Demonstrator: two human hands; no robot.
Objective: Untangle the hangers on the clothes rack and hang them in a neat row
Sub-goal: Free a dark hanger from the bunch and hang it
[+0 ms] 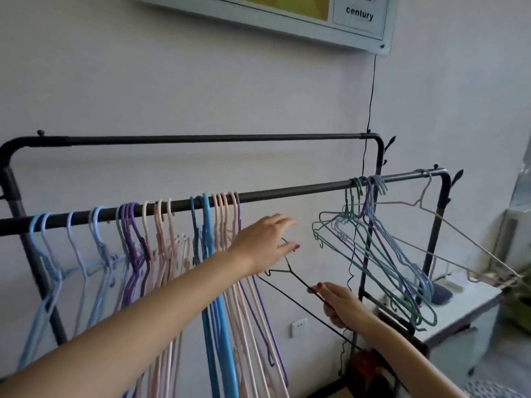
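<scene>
We held a black hanger (290, 275) below the front rail (287, 193): our right hand (337, 307) was closed on its arm, our left hand (265, 242) open, thumb at its hook. Sorted hangers (172, 239) hung left (tangled ones (373, 239) right).

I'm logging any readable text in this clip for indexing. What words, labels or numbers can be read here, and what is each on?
"century": on the white panel of the framed wall poster, above the rack.
Small dark marks above that word, at the picture's top edge: cut off, unreadable.
Nothing else bears readable text.
</scene>
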